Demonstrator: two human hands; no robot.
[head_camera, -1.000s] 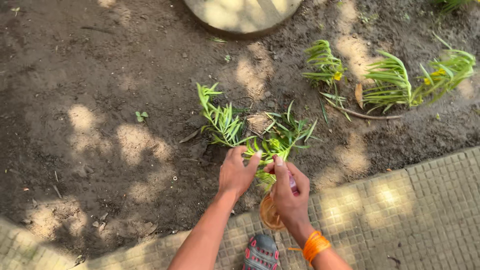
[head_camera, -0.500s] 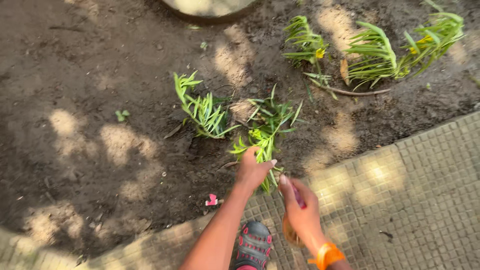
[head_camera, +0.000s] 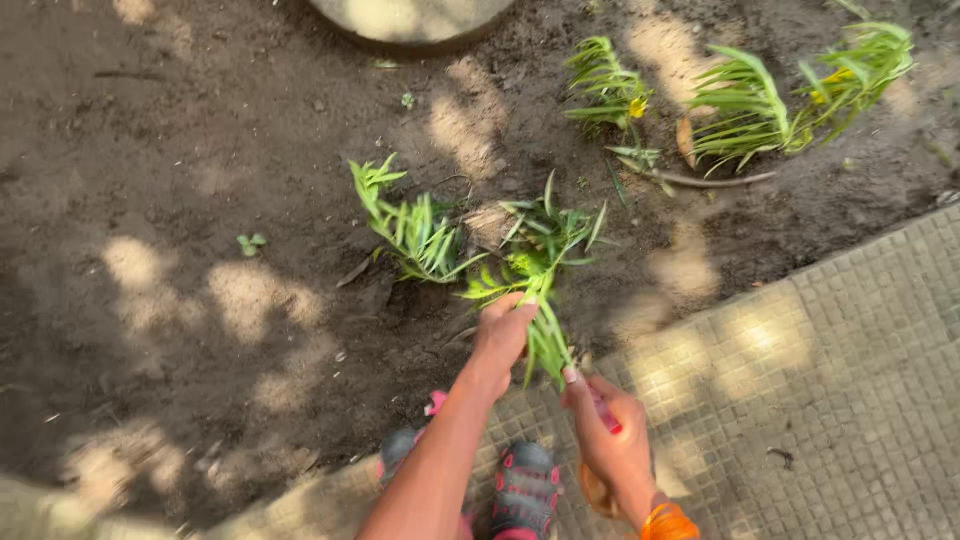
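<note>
The person crouches at the edge of the paving (head_camera: 820, 400), and the left hand (head_camera: 500, 338) is closed around a leafy green sprig (head_camera: 540, 300), gripping it partway down so the leaves fan out above the fist and more blades hang below it toward the right hand (head_camera: 608, 440). That right hand is wrapped tight around a small pink-handled tool (head_camera: 603, 408), held just beside the lower end of the sprig; whether its blade touches the stem is too small to tell. On progress: 1 similar plant (head_camera: 410, 225) already stands in the dark soil (head_camera: 180, 200) just left of the held one, and 3 fuller clumps, two with a yellow flower (head_camera: 638, 106), lie further back on the right, so part of the bed looks dealt with. The sprig in hand seems, by its lean over the soil's edge, not yet settled or finished. Much bare soil remains to the left. Below, 2 sandalled feet (head_camera: 525, 485) rest on the paving, and an orange band (head_camera: 668, 522) circles the right wrist.
</note>
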